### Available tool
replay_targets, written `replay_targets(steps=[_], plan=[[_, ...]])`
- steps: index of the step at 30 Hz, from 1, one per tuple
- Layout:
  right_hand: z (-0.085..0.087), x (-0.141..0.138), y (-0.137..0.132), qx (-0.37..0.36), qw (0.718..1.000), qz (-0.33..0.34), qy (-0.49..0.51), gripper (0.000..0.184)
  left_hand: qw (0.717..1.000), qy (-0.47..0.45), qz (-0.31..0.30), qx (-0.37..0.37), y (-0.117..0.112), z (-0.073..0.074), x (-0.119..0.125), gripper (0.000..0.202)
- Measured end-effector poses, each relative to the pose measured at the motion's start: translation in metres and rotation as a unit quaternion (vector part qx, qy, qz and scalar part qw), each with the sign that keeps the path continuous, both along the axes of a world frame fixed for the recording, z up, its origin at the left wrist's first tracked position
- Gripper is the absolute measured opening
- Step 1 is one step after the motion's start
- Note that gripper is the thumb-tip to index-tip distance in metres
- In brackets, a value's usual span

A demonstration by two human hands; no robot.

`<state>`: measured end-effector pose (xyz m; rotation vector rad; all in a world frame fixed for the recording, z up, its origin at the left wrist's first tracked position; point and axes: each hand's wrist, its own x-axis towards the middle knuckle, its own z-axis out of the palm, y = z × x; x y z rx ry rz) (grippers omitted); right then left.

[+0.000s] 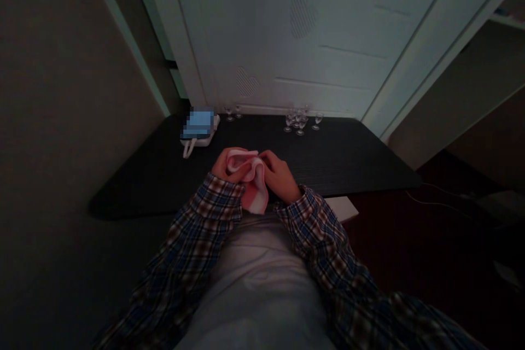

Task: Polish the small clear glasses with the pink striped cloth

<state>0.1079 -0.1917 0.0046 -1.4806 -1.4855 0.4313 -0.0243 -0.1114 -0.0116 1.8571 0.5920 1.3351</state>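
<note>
A pink and white cloth (256,188) is bunched between my two hands above the near side of the dark table. My left hand (225,165) is closed around its left part, with the thumb lying across the folds. At the cloth's upper right, my right hand (281,176) grips it with bent fingers. Whether anything is wrapped inside the cloth is hidden. Beyond my hands, several small stemmed glasses (301,124) stand in a group towards the back of the table. Two more stemmed glasses (230,114) are further left.
The dark ribbed table (151,175) reaches to a white panel (262,38) with heart patterns. A white device with a blurred blue screen (199,124) and a strap lies at the back left. Past the near edge, a white flat object (342,209) shows at lower right.
</note>
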Motion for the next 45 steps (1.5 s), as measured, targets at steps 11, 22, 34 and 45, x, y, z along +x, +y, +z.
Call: replay_targets(steps=[11,22,34,45], plan=[[0.0018,0.0010,-0.0011,-0.001,1.000,0.004,-0.004,0.021,0.999,0.041,0.008,0.002,-0.0032,0.0040,-0.0008,0.036],[0.0022,0.0011,-0.0004,-0.005,1.000,-0.005,-0.011,0.019,0.999,0.051,0.010,0.014,-0.0060,0.0086,-0.0019,0.033],[0.0004,0.0007,0.0005,0.009,1.000,0.004,-0.004,0.019,0.999,0.045,-0.002,0.008,-0.0052,0.0072,-0.0018,0.034],[0.0038,-0.0003,-0.0019,0.002,1.000,-0.001,0.010,0.024,0.999,0.028,-0.015,-0.015,0.0018,-0.0001,-0.0002,0.036]])
